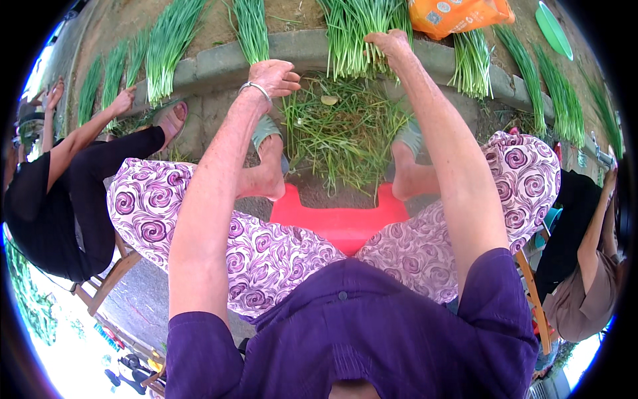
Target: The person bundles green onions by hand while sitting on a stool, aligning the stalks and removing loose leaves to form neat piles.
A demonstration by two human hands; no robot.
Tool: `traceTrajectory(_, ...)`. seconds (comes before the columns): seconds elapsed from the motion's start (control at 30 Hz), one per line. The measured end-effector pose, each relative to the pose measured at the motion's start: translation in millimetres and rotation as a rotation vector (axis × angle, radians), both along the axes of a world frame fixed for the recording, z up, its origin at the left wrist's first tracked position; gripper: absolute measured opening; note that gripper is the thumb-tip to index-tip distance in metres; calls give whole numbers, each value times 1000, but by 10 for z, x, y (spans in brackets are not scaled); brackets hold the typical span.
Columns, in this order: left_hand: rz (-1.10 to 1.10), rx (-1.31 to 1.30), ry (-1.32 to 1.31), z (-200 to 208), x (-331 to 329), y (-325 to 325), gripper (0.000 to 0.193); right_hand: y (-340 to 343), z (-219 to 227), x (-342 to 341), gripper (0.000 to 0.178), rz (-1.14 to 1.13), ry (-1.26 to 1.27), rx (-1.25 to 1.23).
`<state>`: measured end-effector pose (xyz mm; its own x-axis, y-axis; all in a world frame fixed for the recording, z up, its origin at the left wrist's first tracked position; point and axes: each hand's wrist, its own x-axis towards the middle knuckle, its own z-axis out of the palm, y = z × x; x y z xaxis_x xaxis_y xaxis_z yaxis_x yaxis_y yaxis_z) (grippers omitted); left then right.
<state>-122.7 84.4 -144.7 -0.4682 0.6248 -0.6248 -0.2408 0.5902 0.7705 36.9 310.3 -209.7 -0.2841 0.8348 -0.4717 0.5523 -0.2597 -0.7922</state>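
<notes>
My left hand (274, 78) is held over the curb with its fingers stretched to the right and nothing visible in them. Just beyond it lies a narrow bundle of green chives (251, 30), pale ends toward me. At the far centre, my right hand (391, 45) reaches onto a big pile of chives (349, 40), its fingers bent down on the pale stalks. Exactly how many stalks they grip is hidden. Between my feet, a heap of loose green and yellowed trimmings (339, 130) covers the ground.
A stone curb (219, 63) runs across, with more chive bundles (171, 50) along it. An orange bag (458, 14) lies behind the pile; a green basin (553, 30) is far right. A red plastic stool (339, 223) stands before me. People sit left (80, 179) and right (578, 266).
</notes>
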Motion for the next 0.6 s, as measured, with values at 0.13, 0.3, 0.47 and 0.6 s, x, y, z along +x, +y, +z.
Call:
traceTrajectory(0.13, 28, -74, 60, -123, -111, -94, 29, -175, 310, 15, 46, 173, -407, 255)
traceTrajectory(0.3, 36, -114, 155, -203, -166, -122, 24, -153, 669, 110, 42, 312, -566, 333)
traceTrajectory(0.47, 54, -195, 227, -273, -302, -162, 25, 64, 540, 270, 30, 413, -344, 338)
traceTrajectory(0.6, 156, -284, 301, -459, -616, -279, 23, -148, 605, 164, 26, 410, -73, 100)
